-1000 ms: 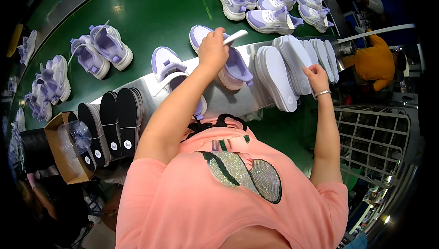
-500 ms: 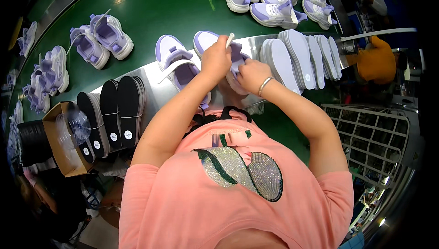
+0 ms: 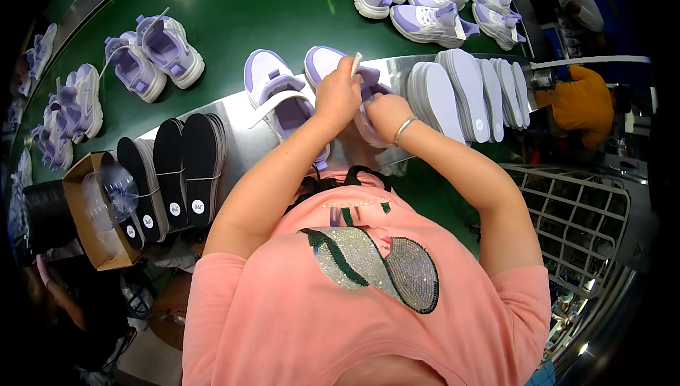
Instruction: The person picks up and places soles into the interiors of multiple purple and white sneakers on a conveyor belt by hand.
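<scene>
A white and lilac sneaker point(image 3: 323, 61) rests on the metal ledge in front of me, toe pointing away. My left hand point(image 3: 338, 94) is closed around its upper near the tongue, and the end of a white strip sticks up past the fingers. Curled at the shoe's opening on the heel side is my right hand point(image 3: 389, 114), a bracelet on its wrist; its fingertips are hidden. Just left stands the matching sneaker point(image 3: 263, 64), with a white strip point(image 3: 278, 105) lying across its opening. I cannot see inside the held sneaker.
Stacks of white insoles point(image 3: 464, 92) stand to the right, bundled black insoles point(image 3: 202, 166) to the left beside a cardboard box point(image 3: 95, 226) of clear plastic pieces. More sneakers point(image 3: 170, 53) sit on the green table point(image 3: 241, 3). A wire rack point(image 3: 570, 216) is at right; a person in orange point(image 3: 584, 106) is beyond.
My right hand has shifted slightly left, closer over the sneaker's opening. My left hand keeps its hold in nearly the same place. The whole view has tilted a little.
</scene>
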Tool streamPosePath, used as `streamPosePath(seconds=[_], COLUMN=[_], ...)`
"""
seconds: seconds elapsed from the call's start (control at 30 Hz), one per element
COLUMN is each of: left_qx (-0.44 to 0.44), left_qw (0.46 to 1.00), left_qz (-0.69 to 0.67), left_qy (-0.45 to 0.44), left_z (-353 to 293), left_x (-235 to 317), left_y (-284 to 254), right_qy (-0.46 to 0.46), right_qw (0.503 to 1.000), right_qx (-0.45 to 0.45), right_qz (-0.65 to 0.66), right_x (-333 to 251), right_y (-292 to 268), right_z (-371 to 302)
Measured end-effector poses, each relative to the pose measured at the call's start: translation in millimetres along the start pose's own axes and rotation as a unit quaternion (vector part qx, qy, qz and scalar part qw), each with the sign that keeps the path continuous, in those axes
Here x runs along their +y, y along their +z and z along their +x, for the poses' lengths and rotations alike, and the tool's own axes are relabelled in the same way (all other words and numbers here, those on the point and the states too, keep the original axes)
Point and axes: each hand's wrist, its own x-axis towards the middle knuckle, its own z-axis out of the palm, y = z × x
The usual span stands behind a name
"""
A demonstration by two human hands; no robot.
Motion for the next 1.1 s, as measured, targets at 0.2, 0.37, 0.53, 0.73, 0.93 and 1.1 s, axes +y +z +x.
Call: streamPosePath(seconds=[0.2,0.37,0.53,0.73,0.93,1.1], left_qx=[-0.003,-0.021,-0.010,-0.004,-0.014,-0.003], left_qw=[0.998,0.996,0.998,0.999,1.000,0.999], left_qz=[-0.049,-0.073,-0.064,-0.032,-0.019,-0.007], left_qy=[-0.040,-0.051,-0.014,-0.017,-0.016,0.041], left_z=[1,5,3,5,6,-2], left_x=[-6,-4,-7,-9,-6,19], left_y=[2,2,6,9,14,-7], right_qy=[0.025,0.011,0.059,-0.018,-0.046,-0.043], right_qw=[0.988,0.972,0.985,0.968,0.965,0.975], right_qx=[-0.150,-0.236,-0.164,-0.248,-0.257,-0.215], right_qz=[0.035,-0.014,0.016,0.031,0.011,0.044], right_x=[-1,-1,1,12,18,26], right_y=[-10,-17,-11,-26,-10,3], right_z=[25,36,34,15,-18,-17])
